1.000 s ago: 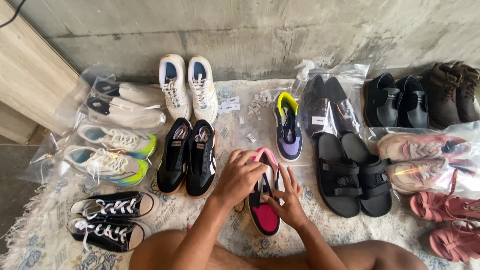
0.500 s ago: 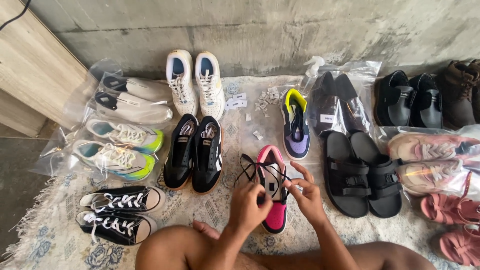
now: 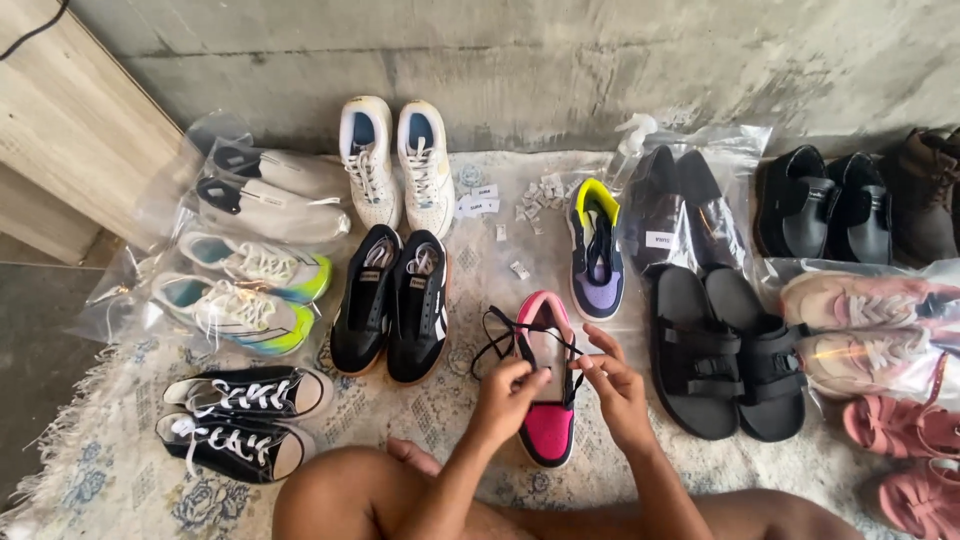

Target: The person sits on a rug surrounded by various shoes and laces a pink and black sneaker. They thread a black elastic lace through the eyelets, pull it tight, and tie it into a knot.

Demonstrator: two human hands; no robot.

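A pink and black sneaker (image 3: 548,430) lies on the pale rug (image 3: 100,470) right in front of me, toe toward my knees. My left hand (image 3: 505,395) pinches its black lace (image 3: 493,340) on the shoe's left side, where loose loops spill onto the rug. My right hand (image 3: 612,385) grips the lace at the right side of the tongue, fingers bent. The two hands sit close together over the middle of the shoe.
Shoes ring me: black sneakers (image 3: 395,300), white sneakers (image 3: 395,165), a purple and yellow sneaker (image 3: 598,255), black sandals (image 3: 725,350), black high-tops (image 3: 240,420), bagged sneakers (image 3: 245,295) at left, bagged and pink shoes (image 3: 880,340) at right. Small paper tags (image 3: 535,195) lie near the concrete wall.
Both hands slid from the shoe's toe end up to its middle and now hold the black lace, which has been pulled out into loose loops at the left.
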